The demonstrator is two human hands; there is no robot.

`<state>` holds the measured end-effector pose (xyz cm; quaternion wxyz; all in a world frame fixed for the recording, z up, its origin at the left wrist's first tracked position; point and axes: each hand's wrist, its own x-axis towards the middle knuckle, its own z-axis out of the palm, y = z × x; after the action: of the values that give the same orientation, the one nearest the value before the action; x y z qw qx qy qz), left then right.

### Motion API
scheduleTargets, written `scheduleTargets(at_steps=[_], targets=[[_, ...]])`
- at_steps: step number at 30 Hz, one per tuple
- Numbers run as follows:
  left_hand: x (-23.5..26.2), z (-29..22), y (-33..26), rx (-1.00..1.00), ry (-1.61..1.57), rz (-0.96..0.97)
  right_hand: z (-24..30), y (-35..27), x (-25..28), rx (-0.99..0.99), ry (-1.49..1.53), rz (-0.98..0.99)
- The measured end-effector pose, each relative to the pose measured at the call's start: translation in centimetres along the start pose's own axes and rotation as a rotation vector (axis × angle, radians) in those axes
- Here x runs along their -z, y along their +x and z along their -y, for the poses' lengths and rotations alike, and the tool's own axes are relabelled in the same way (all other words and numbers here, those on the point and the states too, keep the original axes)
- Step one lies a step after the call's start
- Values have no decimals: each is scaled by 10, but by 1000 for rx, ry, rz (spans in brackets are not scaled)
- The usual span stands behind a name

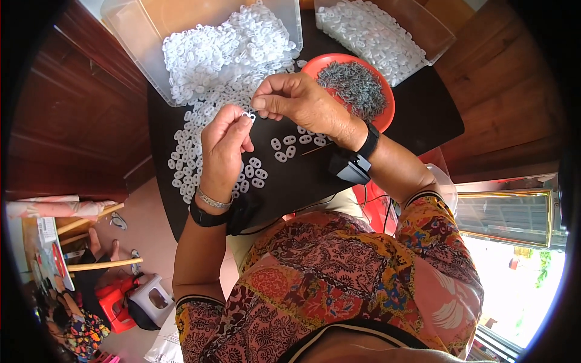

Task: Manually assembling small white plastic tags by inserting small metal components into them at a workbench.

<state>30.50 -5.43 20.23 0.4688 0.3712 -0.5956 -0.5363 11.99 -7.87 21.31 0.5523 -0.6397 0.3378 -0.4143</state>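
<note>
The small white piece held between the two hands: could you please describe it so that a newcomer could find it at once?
Start at the black table and find the red bowl of grey metal bits. Just left of it, the left hand and right hand meet above the table. Pinched between them is the small white piece, the only one lifted off the table, unlike the loose white pieces lying below.

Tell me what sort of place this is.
Probably a home workspace for piecework, not a factory: a small black table holds clear tubs of white plastic pieces and a red dish of small metal parts, with wooden furniture and plastic stools around.
</note>
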Motion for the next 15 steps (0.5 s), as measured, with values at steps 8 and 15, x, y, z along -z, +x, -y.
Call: scheduleTargets(at_steps=[8, 15], targets=[[-1, 0, -1, 2, 78, 16, -3, -2, -4, -13, -12, 1], [-1, 0, -1, 2, 111, 25, -4, -3, -3, 2, -55, -41]])
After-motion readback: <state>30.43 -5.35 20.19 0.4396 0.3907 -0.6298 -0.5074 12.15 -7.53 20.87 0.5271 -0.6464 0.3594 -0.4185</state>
